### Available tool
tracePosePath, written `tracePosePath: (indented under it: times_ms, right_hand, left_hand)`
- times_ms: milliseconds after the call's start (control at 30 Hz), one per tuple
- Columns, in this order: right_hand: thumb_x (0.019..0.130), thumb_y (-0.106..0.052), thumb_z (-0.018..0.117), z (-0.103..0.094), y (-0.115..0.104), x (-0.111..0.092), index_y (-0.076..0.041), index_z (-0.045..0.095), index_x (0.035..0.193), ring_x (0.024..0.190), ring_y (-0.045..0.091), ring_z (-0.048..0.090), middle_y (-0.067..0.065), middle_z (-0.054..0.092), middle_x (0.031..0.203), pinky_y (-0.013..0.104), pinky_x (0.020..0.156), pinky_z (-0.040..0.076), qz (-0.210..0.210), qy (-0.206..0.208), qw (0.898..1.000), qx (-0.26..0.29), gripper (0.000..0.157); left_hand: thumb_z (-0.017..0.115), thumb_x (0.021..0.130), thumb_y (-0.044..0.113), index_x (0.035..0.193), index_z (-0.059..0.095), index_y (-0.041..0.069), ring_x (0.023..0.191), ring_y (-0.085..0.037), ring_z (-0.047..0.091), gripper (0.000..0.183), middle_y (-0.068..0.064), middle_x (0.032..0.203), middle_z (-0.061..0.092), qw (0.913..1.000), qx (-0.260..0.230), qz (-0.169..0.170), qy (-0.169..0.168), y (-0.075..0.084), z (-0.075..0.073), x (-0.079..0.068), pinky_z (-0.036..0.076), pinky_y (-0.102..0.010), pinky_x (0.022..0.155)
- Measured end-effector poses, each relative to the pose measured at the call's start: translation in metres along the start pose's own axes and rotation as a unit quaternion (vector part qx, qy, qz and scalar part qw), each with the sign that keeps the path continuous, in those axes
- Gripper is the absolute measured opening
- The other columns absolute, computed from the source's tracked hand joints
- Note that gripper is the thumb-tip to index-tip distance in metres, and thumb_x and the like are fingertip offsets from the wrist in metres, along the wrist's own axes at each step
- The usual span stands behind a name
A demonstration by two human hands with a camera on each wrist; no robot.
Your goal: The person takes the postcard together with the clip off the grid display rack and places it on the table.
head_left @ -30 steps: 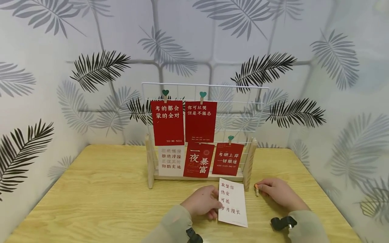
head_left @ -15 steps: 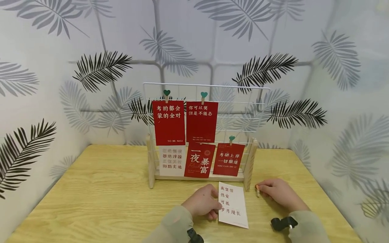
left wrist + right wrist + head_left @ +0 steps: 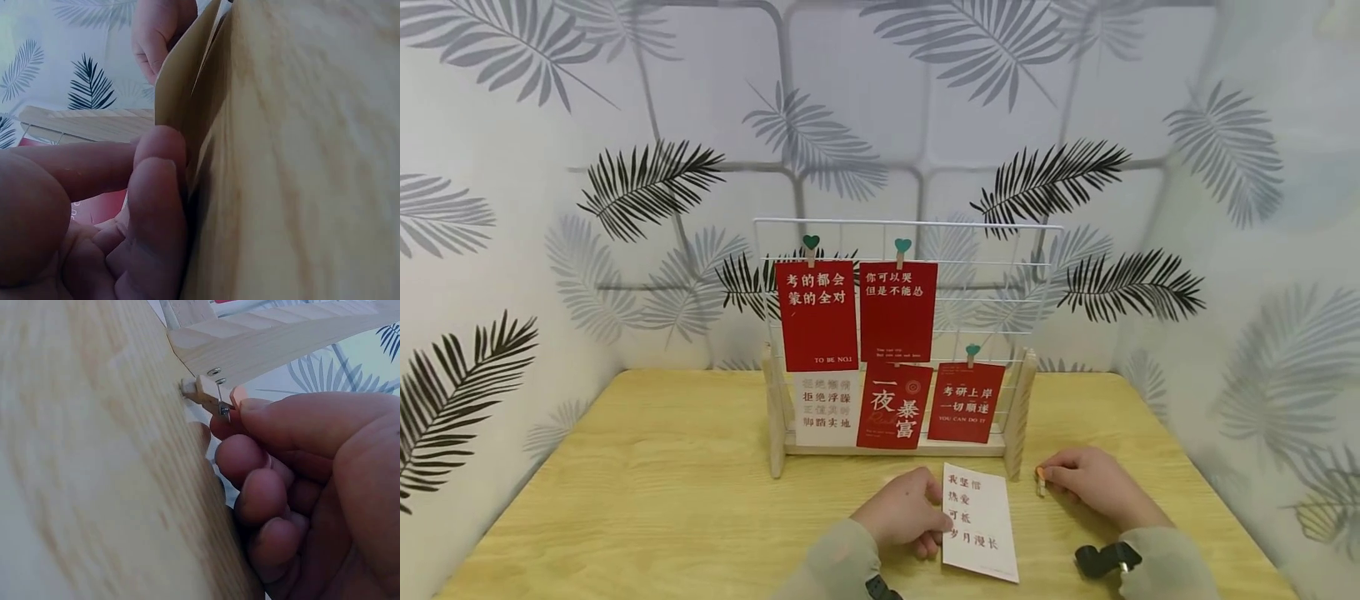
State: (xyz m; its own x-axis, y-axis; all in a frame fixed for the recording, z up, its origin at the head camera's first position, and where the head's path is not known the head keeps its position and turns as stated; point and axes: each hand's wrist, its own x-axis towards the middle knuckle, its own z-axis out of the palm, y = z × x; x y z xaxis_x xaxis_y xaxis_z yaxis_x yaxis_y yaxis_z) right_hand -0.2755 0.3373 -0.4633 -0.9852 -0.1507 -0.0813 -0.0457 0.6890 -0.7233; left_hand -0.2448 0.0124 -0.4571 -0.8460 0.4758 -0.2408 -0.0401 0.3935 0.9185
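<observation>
Left hand (image 3: 906,515): at left edge of the loose white card (image 3: 981,533); grip closed, thumb and fingers pinching that edge.
Loose white card: in front of the rack (image 3: 1020,417), toward its right end, dark red characters facing up; left wrist view shows the held edge raised off the tabletop (image 3: 647,467).
Right hand (image 3: 1097,487): right of that card, apart from it; grip closed, thumb and index finger pinching the orange end of the wooden clip (image 3: 207,392).
Wooden clip: small, metal spring visible, bare wood end pointing away from the fingers; just right of the rack; cannot tell if it touches the tabletop.
Rack: white wire grid, upright in a wooden base on the tabletop.
Upper row: two red cards side by side, left card (image 3: 820,333) under a dark green heart clip (image 3: 811,242), right card (image 3: 897,325) under a teal one.
Lower row: white hung card (image 3: 826,408), then two more red ones.
Backdrop (image 3: 850,75): pale, grey and black leaf print.
</observation>
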Motion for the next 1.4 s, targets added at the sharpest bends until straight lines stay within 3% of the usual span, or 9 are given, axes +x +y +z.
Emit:
tracePosePath:
  times_ms: [167,567,867,1200,1400]
  right_hand:
    - [0.099,-0.025,0.064,-0.003,-0.002,0.004,-0.009,0.075,0.096,0.064,0.017,0.054,0.002,0.061,0.076,0.03,0.057,0.047,-0.005,0.008,1.0,0.001,0.019]
    - [0.098,-0.025,0.066,-0.003,0.002,0.003,-0.01,0.076,0.098,0.063,0.018,0.055,0.002,0.06,0.073,0.03,0.056,0.047,-0.006,0.002,1.0,-0.011,0.018]
    - [0.097,-0.019,0.066,0.002,-0.002,-0.001,-0.007,0.075,0.108,0.065,0.018,0.056,0.002,0.061,0.075,0.03,0.057,0.047,0.012,0.007,1.0,-0.01,0.019]
    - [0.097,-0.016,0.062,0.001,-0.008,-0.004,-0.002,0.071,0.114,0.065,0.018,0.056,0.003,0.061,0.077,0.029,0.057,0.049,0.001,0.006,1.0,0.019,0.024]
    - [0.1,-0.023,0.062,-0.001,-0.014,-0.007,-0.004,0.07,0.117,0.06,0.018,0.053,0.003,0.057,0.071,0.031,0.056,0.047,-0.002,0.016,1.0,0.02,0.027]
  left_hand:
    - [0.074,0.091,0.005,0.103,0.051,0.004,0.049,-0.018,0.06,0.025,-0.016,0.068,0.066,0.9999,0.006,0.008,-0.004,0.003,-0.005,0.0,0.052,-0.028,0.046]
    - [0.074,0.091,0.006,0.096,0.052,0.005,0.048,-0.017,0.061,0.023,-0.015,0.069,0.068,0.9998,0.016,0.005,-0.012,0.002,-0.002,-0.001,0.053,-0.029,0.046]
    - [0.073,0.093,0.009,0.096,0.052,0.006,0.05,-0.018,0.062,0.022,-0.014,0.069,0.068,0.9996,0.022,0.002,-0.02,0.002,-0.002,-0.005,0.053,-0.03,0.048]
    - [0.073,0.093,0.014,0.105,0.053,0.006,0.054,-0.021,0.065,0.025,-0.012,0.07,0.068,0.9988,0.049,-0.001,-0.008,0.005,-0.004,-0.004,0.055,-0.033,0.051]
    - [0.074,0.093,0.02,0.113,0.056,0.008,0.06,-0.023,0.067,0.03,-0.009,0.071,0.068,0.9975,0.069,0.002,0.008,0.007,-0.006,-0.003,0.056,-0.035,0.057]
